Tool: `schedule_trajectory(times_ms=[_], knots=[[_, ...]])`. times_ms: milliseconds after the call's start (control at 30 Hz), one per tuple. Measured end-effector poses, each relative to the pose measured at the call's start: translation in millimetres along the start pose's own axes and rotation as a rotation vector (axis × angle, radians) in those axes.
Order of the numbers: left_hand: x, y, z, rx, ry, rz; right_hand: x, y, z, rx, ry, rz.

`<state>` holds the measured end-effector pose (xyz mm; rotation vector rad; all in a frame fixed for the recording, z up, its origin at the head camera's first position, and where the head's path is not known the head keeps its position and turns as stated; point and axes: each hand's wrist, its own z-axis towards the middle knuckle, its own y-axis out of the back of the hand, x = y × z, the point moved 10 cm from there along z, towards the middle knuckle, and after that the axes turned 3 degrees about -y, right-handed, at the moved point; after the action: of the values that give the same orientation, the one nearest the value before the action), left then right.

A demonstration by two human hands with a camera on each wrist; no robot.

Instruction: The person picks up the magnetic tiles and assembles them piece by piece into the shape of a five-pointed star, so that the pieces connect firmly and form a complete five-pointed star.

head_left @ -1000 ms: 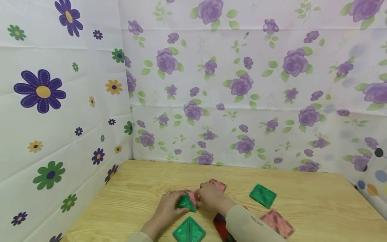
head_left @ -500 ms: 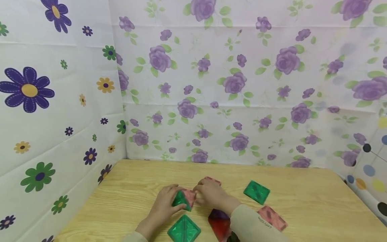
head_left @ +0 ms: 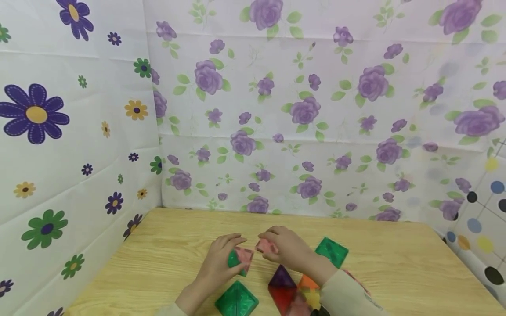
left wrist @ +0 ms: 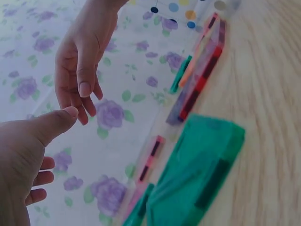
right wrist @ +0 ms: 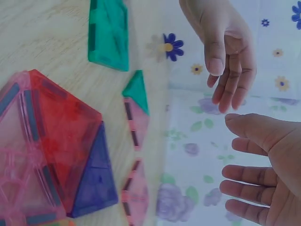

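Observation:
Translucent magnetic tiles lie on the wooden table. My left hand [head_left: 216,259] hovers around a green triangle tile [head_left: 233,259] joined to a pink one [head_left: 244,258], its thumb overlapping them in the head view. Above a separate pink tile [head_left: 266,246] is my right hand [head_left: 290,249], which partly hides it. The wrist views show both hands raised over the table, relaxed fingers apart and nothing in them. Nearer me sit a green square of two triangles [head_left: 237,299], then a purple triangle [head_left: 282,277] against a red tile [head_left: 282,297].
Right of the red tile are orange [head_left: 308,281] and yellow [head_left: 313,298] tiles, partly behind the right sleeve [head_left: 348,294]. Another green tile [head_left: 333,251] lies farther right. Flowered cloth [head_left: 237,109] hangs at the table's back and left.
My right hand has drawn back rightward from the green and pink pair, uncovering the purple and orange tiles. My left hand stays near the pair, fingers lifted more. The head view has shifted slightly.

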<state>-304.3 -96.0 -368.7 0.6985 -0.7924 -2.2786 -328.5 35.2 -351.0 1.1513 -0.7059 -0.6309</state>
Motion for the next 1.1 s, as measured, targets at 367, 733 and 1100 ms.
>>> schedule_trajectory(times_ms=[367,733,1100], knots=[[-51.1,14.1,10.9,-0.054,-0.167,-0.022,0,30,-31.1,-0.129,0.025,-0.007],[-77.0,7.8,11.8,-0.040,-0.224,-0.059,0,46,-62.7,-0.160,0.023,-0.002],[-85.3,-27.8,1.3,0.183,-0.141,-0.107,-20,37,-95.4,-0.130,-0.062,0.048]])
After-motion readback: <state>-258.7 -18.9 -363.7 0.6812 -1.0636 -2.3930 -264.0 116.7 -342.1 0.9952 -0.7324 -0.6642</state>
